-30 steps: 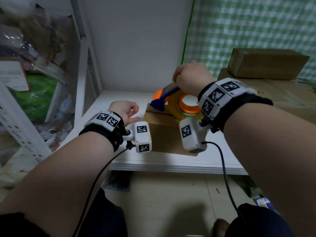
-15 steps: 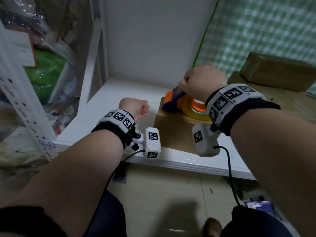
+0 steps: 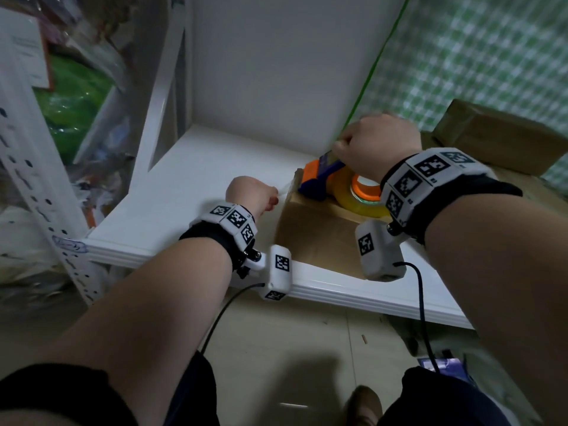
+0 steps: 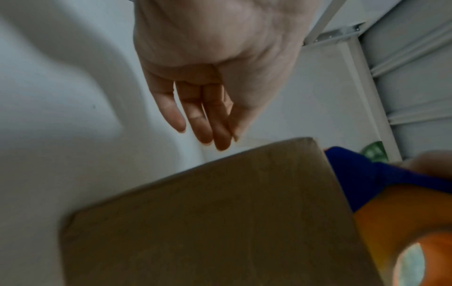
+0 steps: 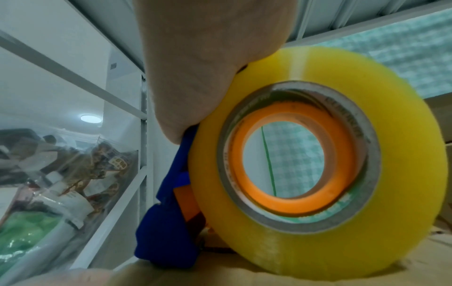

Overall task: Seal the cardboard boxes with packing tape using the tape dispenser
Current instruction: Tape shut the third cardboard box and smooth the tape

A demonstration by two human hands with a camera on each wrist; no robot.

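A brown cardboard box lies on the white shelf. On its far left edge sits a blue and orange tape dispenser carrying a yellowish tape roll. My right hand grips the dispenser's handle from above. The right wrist view shows the tape roll resting on the box. My left hand is just left of the box's far corner and pinches a thin clear strip of tape that runs to the dispenser. In the left wrist view my left hand hangs over the corner of the box.
More cardboard boxes are stacked at the right in front of a green checked cloth. A white wall closes the back of the shelf. A white post and a perforated rack with plastic bags stand at the left.
My left hand went from open beside the box to curled at its far left corner, holding tape. The dispenser slid to the box's far left edge. The head view tilted.
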